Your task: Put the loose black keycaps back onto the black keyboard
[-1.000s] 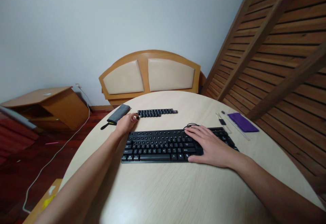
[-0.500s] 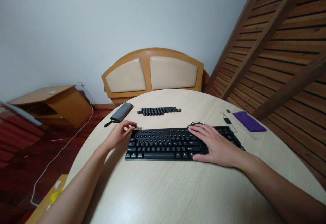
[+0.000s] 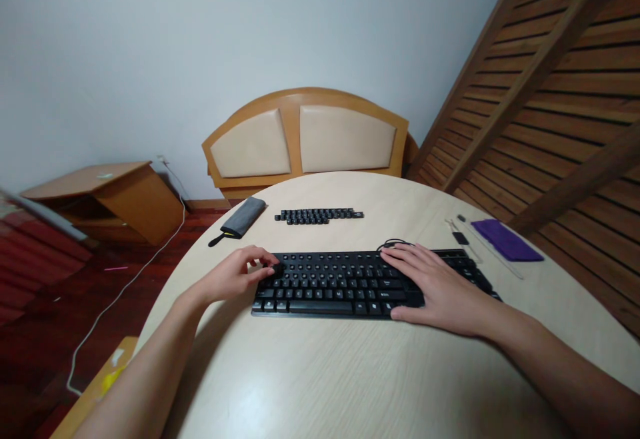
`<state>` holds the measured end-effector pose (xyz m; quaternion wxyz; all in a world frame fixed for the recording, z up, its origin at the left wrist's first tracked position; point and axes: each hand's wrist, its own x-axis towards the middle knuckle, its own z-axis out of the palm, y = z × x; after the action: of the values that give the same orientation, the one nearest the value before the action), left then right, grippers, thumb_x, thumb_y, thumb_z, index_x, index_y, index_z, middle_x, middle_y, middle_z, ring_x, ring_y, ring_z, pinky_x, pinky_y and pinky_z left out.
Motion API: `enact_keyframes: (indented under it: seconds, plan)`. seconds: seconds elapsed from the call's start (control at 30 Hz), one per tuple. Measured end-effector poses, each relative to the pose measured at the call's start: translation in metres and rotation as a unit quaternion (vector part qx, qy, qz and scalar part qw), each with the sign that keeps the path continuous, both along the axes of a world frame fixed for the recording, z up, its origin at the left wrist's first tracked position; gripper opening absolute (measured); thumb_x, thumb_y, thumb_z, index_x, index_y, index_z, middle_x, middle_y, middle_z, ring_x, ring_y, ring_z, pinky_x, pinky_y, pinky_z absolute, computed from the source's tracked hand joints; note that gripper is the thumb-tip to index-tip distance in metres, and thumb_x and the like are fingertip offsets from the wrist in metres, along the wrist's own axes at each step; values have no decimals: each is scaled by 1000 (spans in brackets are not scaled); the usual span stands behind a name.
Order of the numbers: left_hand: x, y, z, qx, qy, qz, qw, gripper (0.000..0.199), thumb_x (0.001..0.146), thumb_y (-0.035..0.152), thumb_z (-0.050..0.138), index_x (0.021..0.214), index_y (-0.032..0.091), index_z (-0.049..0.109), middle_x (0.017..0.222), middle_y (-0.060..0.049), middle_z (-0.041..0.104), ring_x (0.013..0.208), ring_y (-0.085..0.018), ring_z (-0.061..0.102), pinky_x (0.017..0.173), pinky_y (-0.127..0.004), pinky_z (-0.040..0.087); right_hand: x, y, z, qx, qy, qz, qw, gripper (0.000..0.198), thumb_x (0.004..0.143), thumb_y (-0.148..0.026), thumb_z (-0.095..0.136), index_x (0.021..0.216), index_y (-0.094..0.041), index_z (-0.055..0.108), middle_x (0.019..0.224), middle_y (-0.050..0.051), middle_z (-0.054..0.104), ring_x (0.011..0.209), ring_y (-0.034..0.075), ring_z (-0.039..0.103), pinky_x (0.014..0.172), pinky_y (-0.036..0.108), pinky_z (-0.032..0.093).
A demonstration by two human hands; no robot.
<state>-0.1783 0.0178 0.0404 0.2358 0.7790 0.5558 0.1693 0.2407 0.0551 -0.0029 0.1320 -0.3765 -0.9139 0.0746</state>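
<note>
A black keyboard (image 3: 320,307) lies across the round table in front of me, with small bare posts showing in its upper rows where keycaps are off. At its upper left corner my left hand (image 3: 245,271) pinches a small black keycap (image 3: 277,268), mostly covered by the fingertips, against the board. My right hand (image 3: 430,286) lies flat over the keyboard's right part, fingers spread toward the back edge and thumb at the front edge. Behind the keyboard, loose black keycaps (image 3: 320,215) stand in rows on the table.
A grey pouch (image 3: 245,218) with a black strap lies at the back left of the table (image 3: 350,372). On the right are a purple cloth (image 3: 506,240), a small black-and-metal tool (image 3: 459,236) and a thin brush-like stick (image 3: 493,250). A coiled cable (image 3: 395,244) sits behind the keyboard.
My left hand has moved right and down, from just beyond the keyboard's upper left corner onto its left keys, still pinching. The right hand stays on the keyboard; the view has shifted slightly.
</note>
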Motion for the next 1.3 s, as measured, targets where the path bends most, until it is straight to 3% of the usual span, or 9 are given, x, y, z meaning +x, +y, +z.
enact_keyframes:
  seconds: [0.8, 1.0, 1.3]
  plan:
    - [4, 4, -1, 45, -7, -76, 996, 22, 92, 36, 63, 101, 22, 77, 99, -7, 73, 91, -21, 65, 88, -36, 51, 1, 1, -2, 1, 13, 5, 1000, 91, 76, -70, 63, 150, -22, 42, 151, 14, 46, 140, 39, 36, 117, 62, 23]
    - [3, 3, -3, 33, 2, -53, 998, 22, 92, 36, 62, 101, 23, 77, 101, -7, 74, 94, -21, 65, 91, -36, 51, 0, 0, 1, -5, 3, 0, 1000, 93, 75, -71, 64, 149, -19, 44, 150, 15, 47, 139, 39, 37, 116, 60, 26]
    - [0, 3, -4, 6, -22, -23, 999, 26, 90, 41, 61, 99, 21, 76, 103, -8, 72, 92, -21, 65, 83, -34, 53, 0, 0, -1, -8, 11, 1, 1000, 92, 76, -71, 63, 151, -22, 42, 151, 13, 46, 140, 40, 36, 116, 62, 24]
